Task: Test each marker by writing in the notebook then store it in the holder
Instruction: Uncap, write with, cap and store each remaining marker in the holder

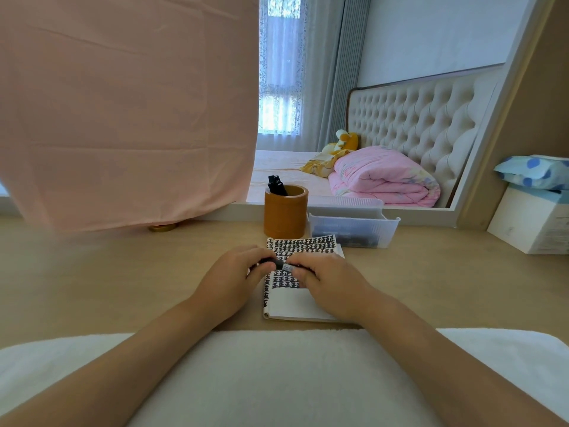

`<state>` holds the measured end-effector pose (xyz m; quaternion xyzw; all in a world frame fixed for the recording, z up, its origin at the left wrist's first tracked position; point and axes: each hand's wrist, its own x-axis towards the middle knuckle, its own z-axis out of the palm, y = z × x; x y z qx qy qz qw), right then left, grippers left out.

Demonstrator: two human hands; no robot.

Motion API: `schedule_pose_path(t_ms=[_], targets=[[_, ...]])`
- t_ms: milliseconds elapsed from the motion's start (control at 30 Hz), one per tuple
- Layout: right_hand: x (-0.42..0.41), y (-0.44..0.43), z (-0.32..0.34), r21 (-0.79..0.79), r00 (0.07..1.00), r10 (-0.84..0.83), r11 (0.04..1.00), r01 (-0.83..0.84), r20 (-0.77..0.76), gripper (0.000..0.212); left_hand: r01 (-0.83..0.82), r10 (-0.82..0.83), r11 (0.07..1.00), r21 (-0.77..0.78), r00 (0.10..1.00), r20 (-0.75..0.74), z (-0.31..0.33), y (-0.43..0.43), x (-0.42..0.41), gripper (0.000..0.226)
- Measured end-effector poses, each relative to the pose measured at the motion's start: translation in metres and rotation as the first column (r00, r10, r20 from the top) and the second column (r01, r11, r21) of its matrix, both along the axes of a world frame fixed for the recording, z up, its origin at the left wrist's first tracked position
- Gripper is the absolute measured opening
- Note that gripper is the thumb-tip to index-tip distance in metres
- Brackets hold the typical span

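Note:
A black marker (282, 265) lies crosswise between both hands just above the open notebook (295, 303). My left hand (234, 275) grips its left end and my right hand (326, 280) grips its right end. The notebook page carries rows of black marks on its upper part, and its lower part is blank. Behind the notebook stands a brown cylindrical holder (285, 216) with black markers (276, 184) sticking out of it.
A clear plastic bin (354, 224) with dark markers inside sits right of the holder. A white box (534, 223) with a blue tissue pack on top stands at the far right. Pink cloth (129, 112) hangs at the back left. White cloth covers my lap.

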<state>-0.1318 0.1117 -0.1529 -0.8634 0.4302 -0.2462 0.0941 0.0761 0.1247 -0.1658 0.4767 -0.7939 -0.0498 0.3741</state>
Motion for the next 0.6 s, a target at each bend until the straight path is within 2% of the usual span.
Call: schedule_pose_path(t_ms=[133, 267, 367, 433, 500, 600], targets=[[0.001, -0.002, -0.003, -0.088, 0.999, -0.042, 0.995, 0.044, 0.026, 0.026, -0.02, 0.019, 0.998, 0.055, 0.999, 0.028, 0.002, -0.007, 0.006, 0.015], [-0.002, -0.015, 0.006, -0.155, 0.988, -0.145, 0.976, 0.153, 0.058, 0.025, -0.011, 0.021, 0.995, 0.1, 0.995, -0.095, 0.024, -0.027, 0.003, 0.014], [-0.006, -0.027, 0.013, -0.096, 0.977, -0.19, 0.975, 0.199, 0.094, 0.023, -0.104, 0.125, 0.989, 0.101, 0.963, -0.237, 0.036, -0.057, -0.002, 0.021], [-0.008, -0.038, 0.027, -0.026, 0.962, -0.191, 0.979, 0.2, 0.194, 0.02, -0.162, 0.205, 0.975, 0.152, 0.916, -0.344, 0.039, -0.077, -0.009, 0.029], [-0.009, -0.052, 0.047, 0.031, 0.93, -0.214, 0.976, 0.214, 0.298, 0.017, -0.195, 0.262, 0.96, 0.2, 0.88, -0.396, 0.038, -0.095, -0.018, 0.041], [-0.009, -0.08, 0.079, 0.058, 0.898, -0.263, 0.964, 0.259, 0.354, 0.011, -0.205, 0.296, 0.948, 0.245, 0.849, -0.437, 0.027, -0.119, -0.03, 0.06]])
